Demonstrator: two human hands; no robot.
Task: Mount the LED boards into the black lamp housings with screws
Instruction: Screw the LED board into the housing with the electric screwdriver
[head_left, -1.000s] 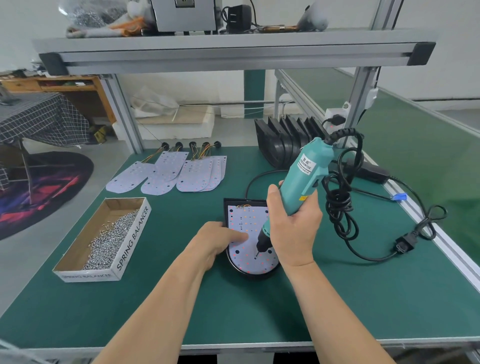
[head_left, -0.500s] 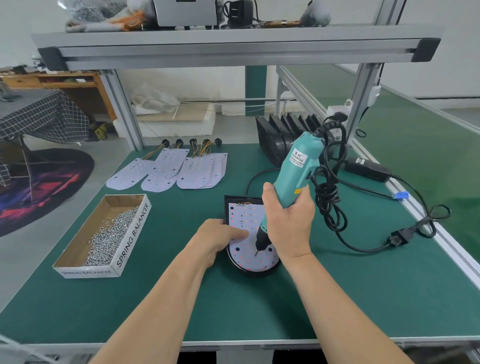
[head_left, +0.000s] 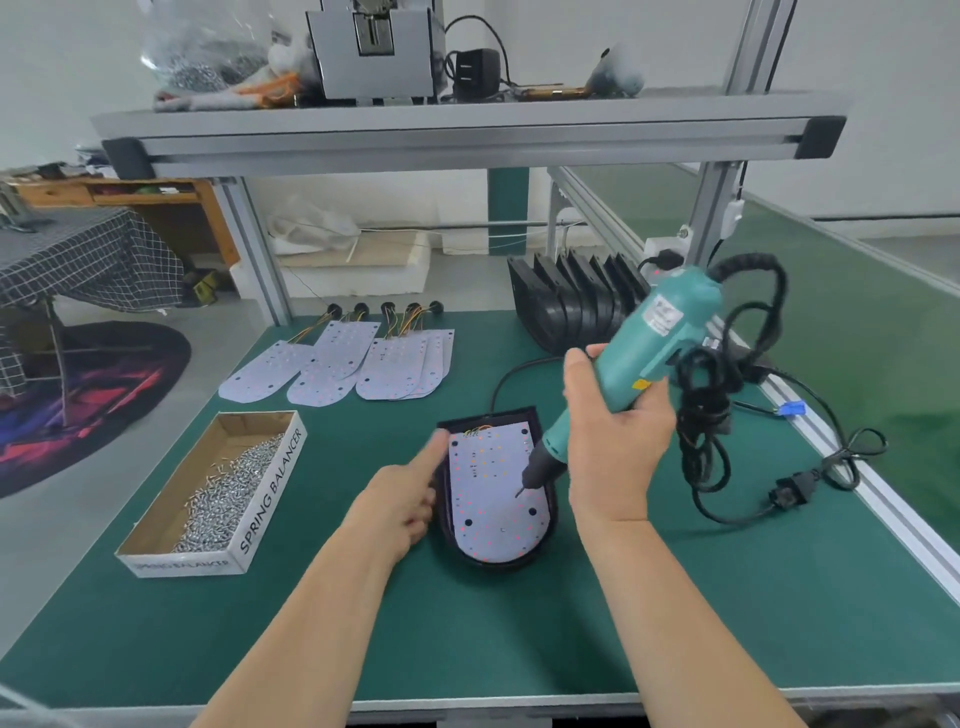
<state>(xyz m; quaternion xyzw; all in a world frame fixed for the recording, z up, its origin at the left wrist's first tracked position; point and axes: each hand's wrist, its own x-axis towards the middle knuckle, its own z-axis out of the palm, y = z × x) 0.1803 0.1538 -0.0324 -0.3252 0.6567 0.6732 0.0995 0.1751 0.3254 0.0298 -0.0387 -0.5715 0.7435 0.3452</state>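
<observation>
Lying between left hand (head_left: 400, 504) and right hand (head_left: 613, 447) gripping screwdriver (head_left: 649, 338): LED board (head_left: 488, 499)

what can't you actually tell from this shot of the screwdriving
All in the head view:
- Whether a screw sits on the bit of the screwdriver: too small.
- Which holes in the LED board already hold screws: too small.
- The left hand is motion-blurred, so whether it touches the black housing or holds anything is unclear.
- Housing floor: hidden under the LED board.
- Count of the stacked housings: the screwdriver overlaps them.
</observation>
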